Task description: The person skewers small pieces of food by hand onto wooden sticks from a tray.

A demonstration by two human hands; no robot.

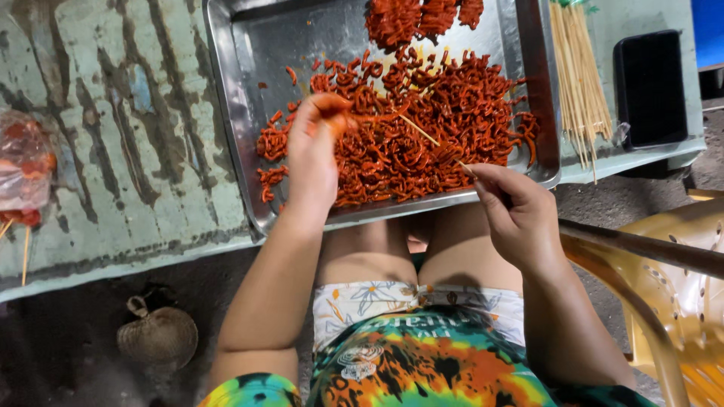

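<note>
A worn desk [113, 151] with flaking pale green paint fills the upper half of the frame, standing over a dark, gritty floor [60, 347]. On it, upper centre, rests a shallow metal tray [234, 113] holding a loose heap of red-orange coated strips [452, 113], with several already threaded bunches at the top edge. The left hand [313, 151], centre of frame, is closed in a pinch on one strip at the near edge of the heap. The right hand [513, 207], just right of centre and below the tray's front rim, pinches the lower end of a thin wooden skewer [422, 132], which slants up and left across the heap toward the left hand. Judgement: the strips appear light, soft and limp, with an oily or sauced coating likely to be slippery; they are best taken near one end between fingertips. The skewer looks light and stiff but thin enough to snap if bent, and is best held near its blunt end. At upper right lies a bundle of spare skewers [577, 75], and beside it a dark phone [650, 87]. A clear plastic bag [23, 166] with red contents sits at the left edge. A woven hand fan [157, 335] lies on the floor at lower left; a yellow plastic chair [679, 301] occupies the lower right.
</note>
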